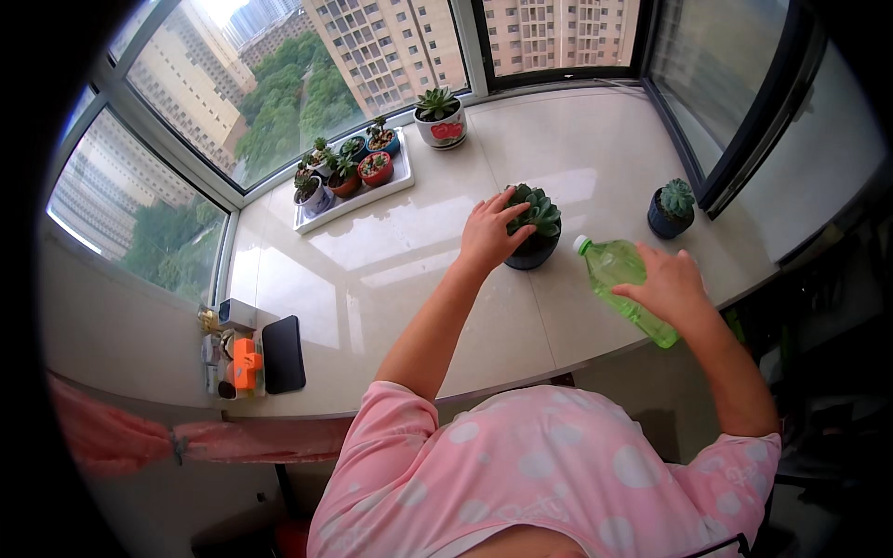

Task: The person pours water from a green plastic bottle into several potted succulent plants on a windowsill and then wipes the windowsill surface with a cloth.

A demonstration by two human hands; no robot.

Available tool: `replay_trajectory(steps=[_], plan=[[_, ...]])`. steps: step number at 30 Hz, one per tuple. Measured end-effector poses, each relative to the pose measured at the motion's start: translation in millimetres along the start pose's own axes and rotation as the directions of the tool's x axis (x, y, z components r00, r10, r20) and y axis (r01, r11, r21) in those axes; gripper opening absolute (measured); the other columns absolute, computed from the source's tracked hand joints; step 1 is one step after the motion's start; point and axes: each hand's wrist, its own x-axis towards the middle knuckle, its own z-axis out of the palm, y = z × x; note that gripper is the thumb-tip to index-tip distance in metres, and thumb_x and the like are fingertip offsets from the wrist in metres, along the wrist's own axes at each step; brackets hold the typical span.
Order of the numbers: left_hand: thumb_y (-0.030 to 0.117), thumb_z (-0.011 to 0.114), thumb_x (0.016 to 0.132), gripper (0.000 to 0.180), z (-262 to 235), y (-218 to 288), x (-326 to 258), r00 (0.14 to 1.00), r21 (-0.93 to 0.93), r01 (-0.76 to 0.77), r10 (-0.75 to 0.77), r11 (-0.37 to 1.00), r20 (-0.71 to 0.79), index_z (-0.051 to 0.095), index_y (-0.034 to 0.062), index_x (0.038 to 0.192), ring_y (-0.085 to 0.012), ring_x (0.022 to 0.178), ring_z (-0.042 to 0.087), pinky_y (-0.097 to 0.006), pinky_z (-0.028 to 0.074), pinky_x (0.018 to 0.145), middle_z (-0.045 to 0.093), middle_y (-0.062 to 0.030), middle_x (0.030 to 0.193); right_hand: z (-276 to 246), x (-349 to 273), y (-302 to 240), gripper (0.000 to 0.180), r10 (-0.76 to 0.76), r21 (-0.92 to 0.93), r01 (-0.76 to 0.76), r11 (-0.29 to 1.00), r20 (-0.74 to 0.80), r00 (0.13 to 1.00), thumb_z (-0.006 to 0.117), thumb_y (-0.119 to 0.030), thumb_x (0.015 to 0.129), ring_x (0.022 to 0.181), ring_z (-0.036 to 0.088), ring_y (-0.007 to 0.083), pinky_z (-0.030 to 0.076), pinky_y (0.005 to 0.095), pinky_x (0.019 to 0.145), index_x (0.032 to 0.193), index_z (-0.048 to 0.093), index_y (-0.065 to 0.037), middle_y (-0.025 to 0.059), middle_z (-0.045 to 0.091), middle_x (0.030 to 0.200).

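My left hand (488, 231) rests on the left side of a green succulent in a dark round pot (537, 232) in the middle of the pale stone window ledge (391, 260). My right hand (672, 286) grips a green plastic bottle (619, 279) with a white cap. The bottle is tilted, its cap pointing toward the dark pot, a short way from it. Both forearms come up from my pink dotted top at the lower edge.
A small cactus in a blue pot (672, 208) stands at the right by the window frame. A white tray (353, 186) holds several little potted succulents at the back left, with a white pot with a red print (440, 117) beside it. A black pad (283, 353) and small items lie at the ledge's left end.
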Motion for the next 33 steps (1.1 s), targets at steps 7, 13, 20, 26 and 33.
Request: replay_trajectory(steps=[7, 13, 20, 26, 33], plan=[[0.036, 0.068, 0.078, 0.042, 0.3, 0.6, 0.9, 1.0, 0.014, 0.01, -0.011, 1.0, 0.019, 0.065, 0.0151, 0.114, -0.0269, 0.121, 0.048, -0.04, 0.035, 0.103, 0.05, -0.0105, 0.134, 2.0, -3.8, 0.0, 0.071, 0.005, -0.002, -0.005, 1.0, 0.031, 0.999, 0.062, -0.062, 0.073, 0.081, 0.062, 0.0262, 0.04, 0.0384, 0.08, 0.112, 0.053, -0.004, 0.0118, 0.065, 0.085], [0.036, 0.067, 0.079, 0.042, -0.4, 0.8, 0.8, 0.999, 0.025, 0.016, -0.016, 1.0, 0.028, 0.065, 0.0145, 0.115, -0.0273, 0.121, 0.048, -0.039, 0.036, 0.102, 0.05, -0.0108, 0.135, 1.6, -7.8, -5.8, 0.069, 0.0, 0.017, -0.001, 1.0, 0.036, 0.999, 0.064, -0.062, 0.072, 0.08, 0.062, 0.0262, 0.039, 0.0385, 0.08, 0.108, 0.054, -0.004, 0.0121, 0.065, 0.083], [0.038, 0.067, 0.079, 0.043, 0.3, 0.2, 1.0, 0.999, 0.041, 0.015, -0.016, 0.999, 0.032, 0.065, 0.0151, 0.116, -0.0271, 0.121, 0.048, -0.039, 0.035, 0.104, 0.049, -0.0107, 0.135, -3.3, -7.2, -13.5, 0.073, 0.019, 0.08, -0.025, 0.996, 0.086, 0.996, 0.069, -0.057, 0.069, 0.085, 0.061, 0.033, 0.042, 0.0396, 0.081, 0.116, 0.055, -0.003, 0.0168, 0.065, 0.095], [0.038, 0.066, 0.079, 0.043, -0.2, 0.9, 1.5, 0.999, 0.033, 0.02, -0.021, 0.999, 0.041, 0.065, 0.0148, 0.116, -0.0269, 0.122, 0.048, -0.039, 0.035, 0.104, 0.049, -0.0111, 0.135, -7.8, -6.7, -19.1, 0.073, 0.038, 0.073, -0.047, 0.996, 0.123, 0.992, 0.069, -0.057, 0.069, 0.085, 0.06, 0.034, 0.042, 0.0396, 0.082, 0.117, 0.055, -0.004, 0.017, 0.065, 0.097], [0.04, 0.066, 0.079, 0.043, 3.6, -3.5, 1.1, 1.0, 0.014, 0.012, -0.012, 1.0, 0.023, 0.066, 0.0163, 0.114, -0.0267, 0.121, 0.047, -0.042, 0.034, 0.104, 0.05, -0.0117, 0.134, -10.2, -4.8, -21.8, 0.075, 0.04, 0.061, -0.048, 0.997, 0.128, 0.991, 0.068, -0.059, 0.069, 0.088, 0.06, 0.0331, 0.041, 0.0394, 0.082, 0.118, 0.054, -0.004, 0.0171, 0.066, 0.096]])
